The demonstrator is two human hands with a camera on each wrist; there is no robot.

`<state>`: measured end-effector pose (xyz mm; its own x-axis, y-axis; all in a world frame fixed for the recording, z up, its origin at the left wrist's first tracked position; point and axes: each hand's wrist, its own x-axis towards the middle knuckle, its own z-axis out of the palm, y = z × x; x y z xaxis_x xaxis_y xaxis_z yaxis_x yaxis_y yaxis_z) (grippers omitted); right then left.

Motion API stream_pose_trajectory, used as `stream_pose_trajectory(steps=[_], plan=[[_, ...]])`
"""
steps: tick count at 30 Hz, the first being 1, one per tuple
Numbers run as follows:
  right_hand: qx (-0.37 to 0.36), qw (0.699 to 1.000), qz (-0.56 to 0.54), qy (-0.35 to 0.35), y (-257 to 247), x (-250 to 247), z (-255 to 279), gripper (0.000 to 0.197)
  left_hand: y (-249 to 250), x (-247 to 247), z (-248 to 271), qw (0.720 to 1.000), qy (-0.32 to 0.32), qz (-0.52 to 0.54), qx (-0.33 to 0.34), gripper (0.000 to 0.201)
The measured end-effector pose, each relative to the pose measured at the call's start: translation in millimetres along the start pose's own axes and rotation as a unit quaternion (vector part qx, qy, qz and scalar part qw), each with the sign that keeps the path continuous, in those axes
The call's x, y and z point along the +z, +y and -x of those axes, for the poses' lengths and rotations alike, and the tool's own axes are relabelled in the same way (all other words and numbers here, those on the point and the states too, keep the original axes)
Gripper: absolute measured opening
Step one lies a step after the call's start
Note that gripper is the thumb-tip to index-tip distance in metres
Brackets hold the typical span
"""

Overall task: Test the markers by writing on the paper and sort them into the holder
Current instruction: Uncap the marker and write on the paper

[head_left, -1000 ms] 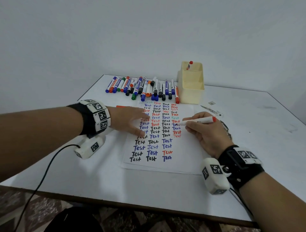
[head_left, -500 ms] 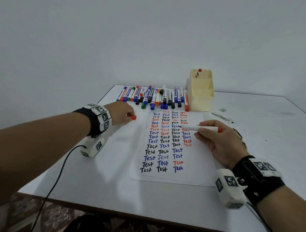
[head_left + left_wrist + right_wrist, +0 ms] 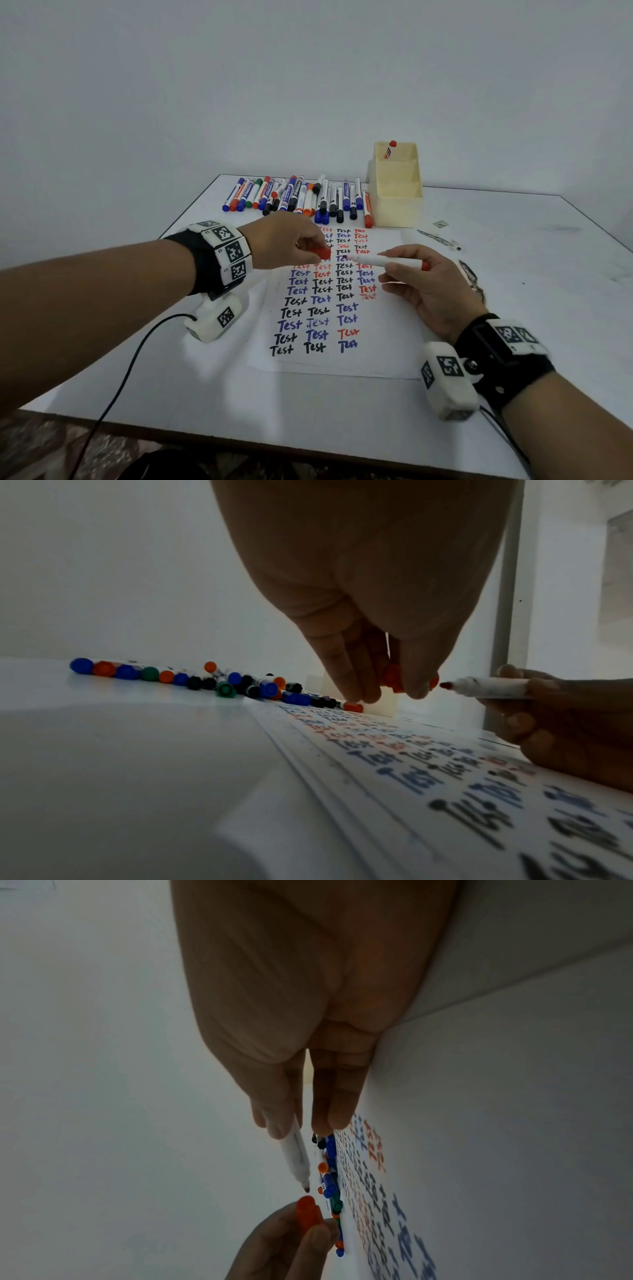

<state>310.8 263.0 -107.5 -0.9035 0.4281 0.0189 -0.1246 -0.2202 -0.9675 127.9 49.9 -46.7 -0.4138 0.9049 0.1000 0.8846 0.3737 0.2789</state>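
My right hand point(image 3: 411, 274) holds an uncapped red marker point(image 3: 387, 261) level over the paper point(image 3: 387, 342), its tip pointing left. My left hand point(image 3: 291, 243) pinches the red cap point(image 3: 322, 253) a short gap from that tip. The left wrist view shows the cap point(image 3: 394, 679) between thumb and fingers, with the marker point(image 3: 493, 687) tip close at its right. In the right wrist view the marker point(image 3: 296, 1156) points down at the cap point(image 3: 308, 1214). The paper carries rows of "Test" in black, blue and red. A cream holder point(image 3: 397, 192) stands behind the paper with one red marker point(image 3: 389, 149) in its back compartment.
Several capped markers point(image 3: 301, 198) in blue, red, green and black lie in a row at the table's far edge, left of the holder. A black cable point(image 3: 113, 387) runs from my left wrist off the table's front. Small scraps point(image 3: 440, 224) lie right of the holder.
My left hand left the paper, picked up the red cap from beside the sheet and carried it right to the marker tip. My right hand lifted the marker off the paper.
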Motion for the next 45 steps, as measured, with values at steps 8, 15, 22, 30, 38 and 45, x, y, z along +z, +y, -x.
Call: stream_pose_trajectory(steps=[8,15,22,30,38,45], plan=[[-0.002,1.0,0.013,-0.02,-0.1,-1.1,0.6,0.015,19.6,1.3,-8.2,1.0,0.0,-0.008,0.022,0.027],[-0.013,0.999,0.023,-0.032,1.4,-1.8,0.9,0.019,38.3,10.4,-10.7,0.999,-0.004,0.008,0.033,0.024],[-0.022,0.998,0.029,-0.055,-0.6,-1.8,5.0,0.02,46.2,14.9,-6.5,0.999,-0.025,0.037,0.0,0.019],[-0.049,0.995,0.04,-0.081,-0.6,-1.6,7.1,0.035,57.9,17.2,-3.3,0.999,-0.018,0.029,-0.018,0.013],[-0.055,0.993,0.071,-0.083,-2.5,2.1,9.5,0.012,60.1,22.7,2.7,0.999,-0.003,0.028,-0.032,0.012],[-0.053,0.992,0.083,-0.077,-2.9,2.1,10.3,0.013,61.7,25.1,1.4,0.999,0.003,0.028,-0.046,0.013]])
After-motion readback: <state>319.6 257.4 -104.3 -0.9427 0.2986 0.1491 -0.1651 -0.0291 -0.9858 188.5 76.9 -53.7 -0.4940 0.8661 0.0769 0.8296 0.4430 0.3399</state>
